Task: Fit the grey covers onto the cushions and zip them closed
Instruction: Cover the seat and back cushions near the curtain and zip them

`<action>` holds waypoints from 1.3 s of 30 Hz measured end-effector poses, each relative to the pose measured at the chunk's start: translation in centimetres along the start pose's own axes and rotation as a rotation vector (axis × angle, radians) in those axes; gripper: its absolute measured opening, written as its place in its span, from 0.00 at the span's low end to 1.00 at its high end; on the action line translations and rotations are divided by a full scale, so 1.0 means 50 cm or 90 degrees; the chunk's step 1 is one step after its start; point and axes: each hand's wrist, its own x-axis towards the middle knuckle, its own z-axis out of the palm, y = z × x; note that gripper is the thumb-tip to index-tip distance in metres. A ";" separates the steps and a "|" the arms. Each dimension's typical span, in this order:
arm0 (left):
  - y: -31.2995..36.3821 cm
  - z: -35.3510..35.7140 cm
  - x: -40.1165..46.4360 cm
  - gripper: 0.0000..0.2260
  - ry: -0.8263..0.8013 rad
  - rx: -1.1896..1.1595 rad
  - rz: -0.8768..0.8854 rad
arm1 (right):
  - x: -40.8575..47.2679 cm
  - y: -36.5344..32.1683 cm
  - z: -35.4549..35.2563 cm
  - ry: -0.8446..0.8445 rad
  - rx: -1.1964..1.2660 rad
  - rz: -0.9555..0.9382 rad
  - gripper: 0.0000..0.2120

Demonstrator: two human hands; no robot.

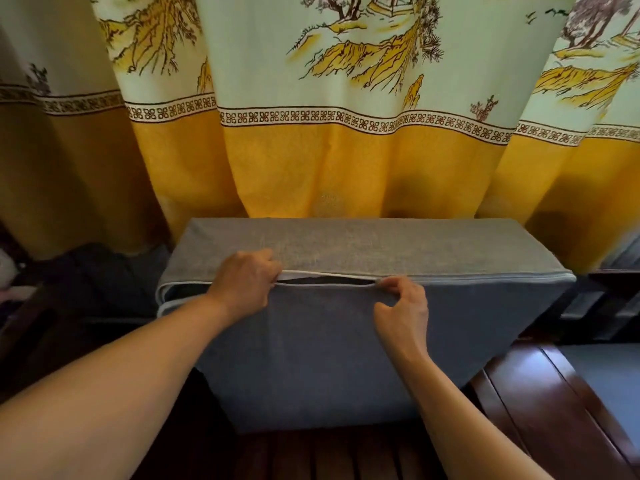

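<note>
A large cushion in a grey cover (346, 341) stands on edge in front of me, its zipped side facing up. The pale zip (467, 278) runs along the upper edge and is closed on the right half. A dark gap (325, 280) stays open between my hands and continues round the left corner. My left hand (242, 282) grips the cover's edge at the left end of the gap. My right hand (401, 303) pinches the zip at the slider, thumb and forefinger together.
A yellow and cream patterned curtain (346, 150) hangs right behind the cushion. Dark wooden furniture (540, 386) lies at the lower right, with slats (329, 455) below. Dark fabric (104, 275) is piled to the left. Another grey surface (609, 379) shows at the far right.
</note>
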 end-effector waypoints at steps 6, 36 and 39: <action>-0.021 0.014 -0.014 0.15 0.044 0.015 0.056 | -0.081 -0.098 0.161 -0.083 -0.058 -0.059 0.20; -0.198 0.043 -0.161 0.05 0.234 -0.290 -0.225 | -0.067 -0.178 0.278 -0.075 -0.261 -0.338 0.17; -0.174 0.060 -0.159 0.04 0.252 -0.401 -0.321 | -0.045 -0.169 0.293 -0.087 -0.191 -0.394 0.16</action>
